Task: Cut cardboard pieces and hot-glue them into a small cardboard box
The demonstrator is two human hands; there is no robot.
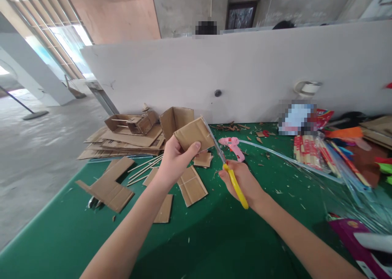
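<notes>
My left hand (180,156) grips a rectangular piece of cardboard (195,135), thumb on top and fingers beneath. In my right hand (243,179) is a pair of yellow-handled scissors (235,185). Their blades point up and away, along the right edge of the cardboard; I cannot tell whether they touch it. Behind the scissors a pink glue gun (233,146) lies on the green table. Below the held piece lie a cut cardboard rectangle (192,186) and a smaller cardboard square (202,159).
At the left, a cardboard stack (131,138) carries a small cardboard model (141,123). Nearby lie an angled cardboard offcut (112,185) and several thin wooden sticks (143,168). Packaged sticks (308,154) and a purple object (352,238) sit at the right. A white partition (245,74) borders the table's back.
</notes>
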